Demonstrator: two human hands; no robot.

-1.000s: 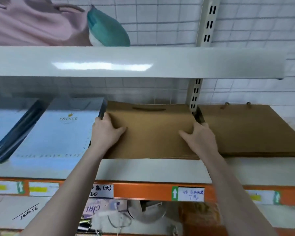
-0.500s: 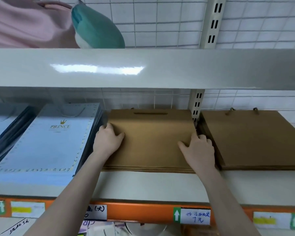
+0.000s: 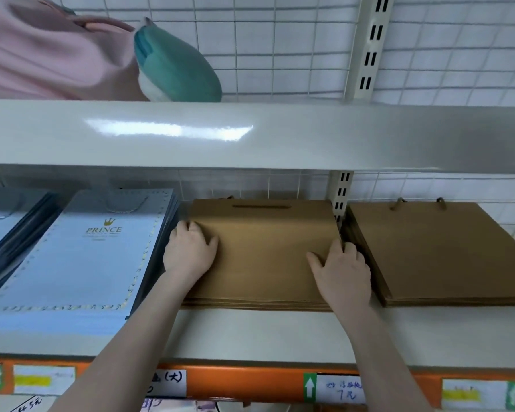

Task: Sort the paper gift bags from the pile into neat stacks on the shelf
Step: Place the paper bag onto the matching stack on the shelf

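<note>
A stack of flat brown paper gift bags [image 3: 262,251] lies on the white shelf [image 3: 250,334], its slot handle toward the back wall. My left hand [image 3: 189,252] grips the stack's left edge, thumb on top and fingers curled over the side. At the stack's right edge my right hand [image 3: 341,270] holds it the same way, thumb spread across the top bag. A second stack of brown bags [image 3: 440,254] with cord handles lies just to the right. Left of my hands sits a stack of light blue PRINCE bags [image 3: 81,263].
Another blue stack [image 3: 3,233] lies at the far left. The upper shelf [image 3: 250,135] overhangs closely and carries pink and teal soft items [image 3: 173,66]. A slotted upright [image 3: 342,197] stands behind the brown stacks. An orange label rail [image 3: 244,385] runs along the front edge.
The brown stack has slid deeper onto the shelf under both hands, toward the back wall. The view has tilted upward, so the lower shelf has dropped out of sight.
</note>
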